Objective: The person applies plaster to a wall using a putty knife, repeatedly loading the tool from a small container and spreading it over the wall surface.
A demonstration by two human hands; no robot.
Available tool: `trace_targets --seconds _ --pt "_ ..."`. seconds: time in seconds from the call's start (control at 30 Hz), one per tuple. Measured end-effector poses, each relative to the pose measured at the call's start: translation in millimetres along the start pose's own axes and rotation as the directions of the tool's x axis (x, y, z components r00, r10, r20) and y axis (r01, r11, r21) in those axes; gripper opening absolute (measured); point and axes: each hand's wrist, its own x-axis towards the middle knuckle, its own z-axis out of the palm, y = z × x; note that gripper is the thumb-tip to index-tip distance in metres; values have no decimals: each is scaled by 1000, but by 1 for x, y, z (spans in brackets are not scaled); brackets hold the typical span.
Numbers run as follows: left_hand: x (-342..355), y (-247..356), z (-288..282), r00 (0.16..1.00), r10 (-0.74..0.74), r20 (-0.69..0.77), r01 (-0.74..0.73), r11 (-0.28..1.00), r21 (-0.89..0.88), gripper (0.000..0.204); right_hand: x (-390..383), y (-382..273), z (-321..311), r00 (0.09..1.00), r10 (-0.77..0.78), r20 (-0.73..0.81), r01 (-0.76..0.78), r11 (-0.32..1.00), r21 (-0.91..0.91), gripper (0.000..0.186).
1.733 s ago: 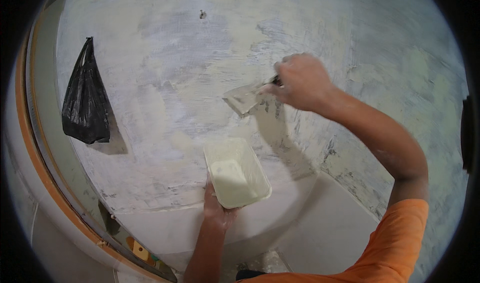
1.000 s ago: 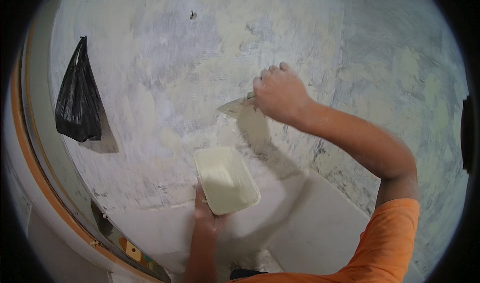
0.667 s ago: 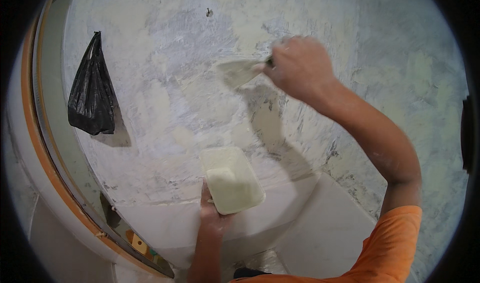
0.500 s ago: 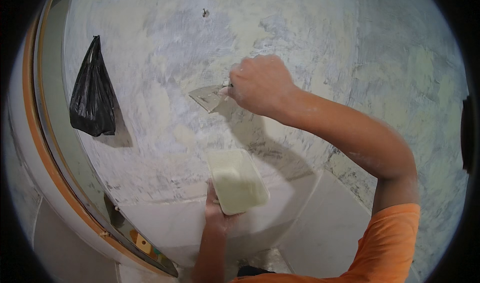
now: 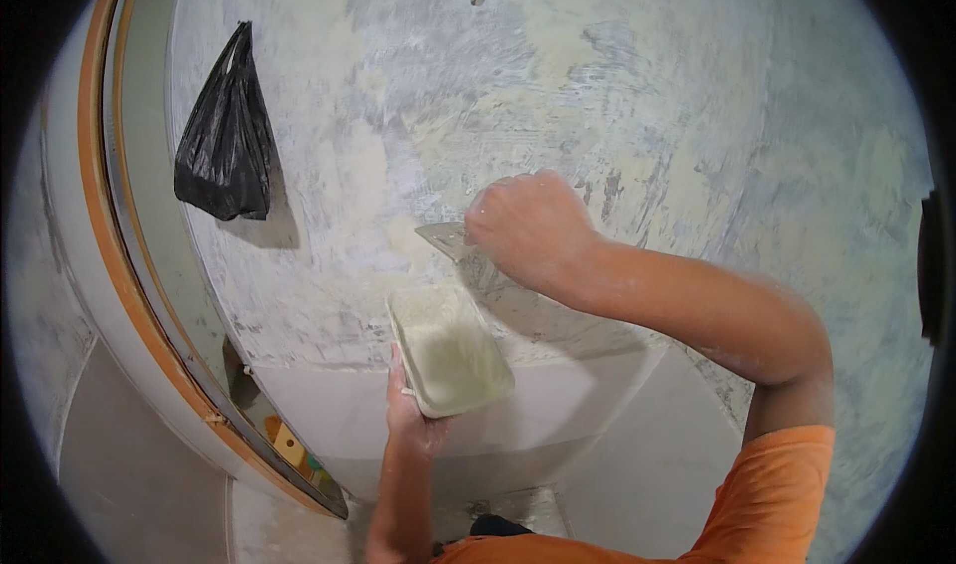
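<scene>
Right hand (image 5: 531, 235) curled round a putty knife (image 5: 443, 237), blade at the wall (image 5: 339, 186) just above the pale tub (image 5: 416, 310); contact we can't tell. Left hand (image 5: 411, 415) clasps the tub's lower end. We judge a wrist tilt could spill its contents, a skewed blade gouge. Leftward, a hanging black bag (image 5: 229, 136) blocks wide reach; orange door frame (image 5: 92, 166) beyond.

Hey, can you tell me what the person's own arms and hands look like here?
The right hand and left hand are bare, with no gloves. Pale, dusty smears mark the right forearm. A short orange sleeve ends above the right elbow; no left sleeve can be made out.
</scene>
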Motion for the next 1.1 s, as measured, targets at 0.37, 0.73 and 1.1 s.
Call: trace_targets --seconds 0.37,0.73,1.1 --pt "3 5 -12 991 74 -112 -69 996 49 61 27 67 -88 869 293 -398 -395 896 -203 43" --pt "-5 3 -12 996 36 -76 -42 996 -74 53 29 93 -96 859 304 -411 -411 889 -202 25" --pt "-6 -9 -16 997 -57 -49 59 998 28 66 29 29 -21 991 108 -77 -111 993 -31 22"
